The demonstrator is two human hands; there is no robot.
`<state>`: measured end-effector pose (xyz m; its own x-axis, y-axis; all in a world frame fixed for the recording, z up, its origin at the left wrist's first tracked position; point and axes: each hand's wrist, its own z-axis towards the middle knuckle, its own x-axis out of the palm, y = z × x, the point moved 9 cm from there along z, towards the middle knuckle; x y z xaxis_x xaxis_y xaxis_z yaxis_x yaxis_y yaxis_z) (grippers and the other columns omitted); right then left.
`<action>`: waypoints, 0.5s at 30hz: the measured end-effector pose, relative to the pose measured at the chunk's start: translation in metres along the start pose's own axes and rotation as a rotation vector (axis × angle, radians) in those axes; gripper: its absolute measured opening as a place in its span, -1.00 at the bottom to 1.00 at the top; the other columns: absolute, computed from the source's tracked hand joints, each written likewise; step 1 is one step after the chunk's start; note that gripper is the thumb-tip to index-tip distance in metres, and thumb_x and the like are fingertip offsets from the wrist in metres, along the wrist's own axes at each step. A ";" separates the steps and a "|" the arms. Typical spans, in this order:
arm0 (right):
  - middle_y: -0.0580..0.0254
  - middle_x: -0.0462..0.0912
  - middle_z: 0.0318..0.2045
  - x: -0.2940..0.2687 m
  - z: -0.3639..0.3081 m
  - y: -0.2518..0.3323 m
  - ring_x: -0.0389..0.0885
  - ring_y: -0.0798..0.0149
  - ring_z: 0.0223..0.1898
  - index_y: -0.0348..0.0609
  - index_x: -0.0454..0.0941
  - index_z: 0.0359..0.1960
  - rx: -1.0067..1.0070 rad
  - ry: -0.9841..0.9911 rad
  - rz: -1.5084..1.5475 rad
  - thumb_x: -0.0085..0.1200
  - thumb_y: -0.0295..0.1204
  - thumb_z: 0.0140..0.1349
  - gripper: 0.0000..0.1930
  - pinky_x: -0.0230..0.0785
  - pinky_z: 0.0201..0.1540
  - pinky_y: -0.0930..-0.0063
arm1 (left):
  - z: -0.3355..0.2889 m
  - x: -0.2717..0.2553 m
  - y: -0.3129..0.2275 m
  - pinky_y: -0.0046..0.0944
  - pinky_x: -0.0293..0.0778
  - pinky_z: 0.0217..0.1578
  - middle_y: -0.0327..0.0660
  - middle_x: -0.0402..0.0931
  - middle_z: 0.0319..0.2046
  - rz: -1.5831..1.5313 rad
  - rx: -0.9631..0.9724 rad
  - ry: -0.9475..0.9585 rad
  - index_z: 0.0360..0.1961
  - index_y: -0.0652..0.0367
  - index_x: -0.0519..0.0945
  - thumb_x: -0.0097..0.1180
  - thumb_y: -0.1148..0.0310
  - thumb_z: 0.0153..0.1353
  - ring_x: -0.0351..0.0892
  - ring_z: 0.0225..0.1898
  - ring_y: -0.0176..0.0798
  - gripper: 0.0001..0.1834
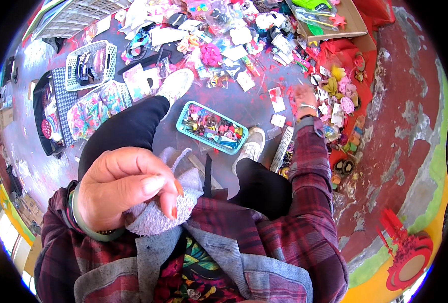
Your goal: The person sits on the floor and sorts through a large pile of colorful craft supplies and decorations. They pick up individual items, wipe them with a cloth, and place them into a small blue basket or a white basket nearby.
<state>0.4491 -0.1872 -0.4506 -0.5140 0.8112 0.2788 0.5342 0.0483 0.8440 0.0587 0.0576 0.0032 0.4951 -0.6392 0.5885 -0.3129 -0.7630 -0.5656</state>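
Nearest my camera is the left hand (125,184), raised high and bent at the wrist, its thumb lying by the curled forefinger and its fingertips aimed down to the right. The fingers are mostly folded; I cannot tell whether anything is pinched between them. A fuzzy gray cloth (161,218) shows just behind and below those fingertips (whether they touch it, I can't make out).

Beyond the left hand and left of the right sleeve (310,166), I see the teal basket (189,135) of small accessories between two white shoes (177,85). Its long axis slants, the far end up and left, the near end down toward the right forearm.

Farther out, the right arm runs nearly straight ahead, and the right hand (305,95) sits low at the left edge of the accessory heap (346,90). It is blurred, so I can't judge its opening or any hold. Just left of it lies a white card (276,101), long axis pointing mostly away from me, far end leaning left. The heap spreads right of that hand and on past it, toward a cardboard box (337,35).
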 end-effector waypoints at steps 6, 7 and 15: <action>0.05 0.52 -0.29 0.194 0.018 -0.026 0.48 -0.02 -0.28 -0.14 0.41 -0.20 -0.184 0.011 -1.430 -0.04 -0.25 -0.04 -0.64 0.30 -0.18 0.17 | 0.000 -0.012 -0.002 -0.32 0.36 -0.34 -0.06 0.46 -0.54 0.027 -0.016 -0.106 -0.38 0.41 0.43 -0.22 0.51 0.10 0.45 -0.45 -0.28 -0.81; 0.02 0.51 -0.29 0.206 0.021 -0.026 0.48 -0.02 -0.26 -0.13 0.41 -0.19 -0.218 0.006 -1.533 -0.03 -0.24 -0.05 -0.63 0.30 -0.17 0.19 | 0.000 -0.014 -0.003 -0.32 0.36 -0.34 -0.06 0.46 -0.55 0.024 -0.017 -0.104 -0.38 0.42 0.43 -0.22 0.51 0.10 0.45 -0.45 -0.28 -0.81; 0.03 0.54 -0.42 0.214 0.028 -0.040 0.51 0.10 -0.33 -0.15 0.40 -0.20 -0.158 0.063 -1.632 0.05 -0.20 -0.13 -0.56 0.34 -0.27 0.28 | -0.003 -0.027 -0.007 -0.32 0.37 -0.33 -0.05 0.46 -0.56 -0.031 -0.030 -0.128 -0.38 0.44 0.42 -0.19 0.49 0.10 0.46 -0.46 -0.27 -0.80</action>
<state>0.3369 0.0006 -0.4375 -0.4584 -0.0599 -0.8867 -0.6364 0.7185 0.2805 0.0446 0.0799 -0.0069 0.6039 -0.5992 0.5257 -0.3192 -0.7861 -0.5293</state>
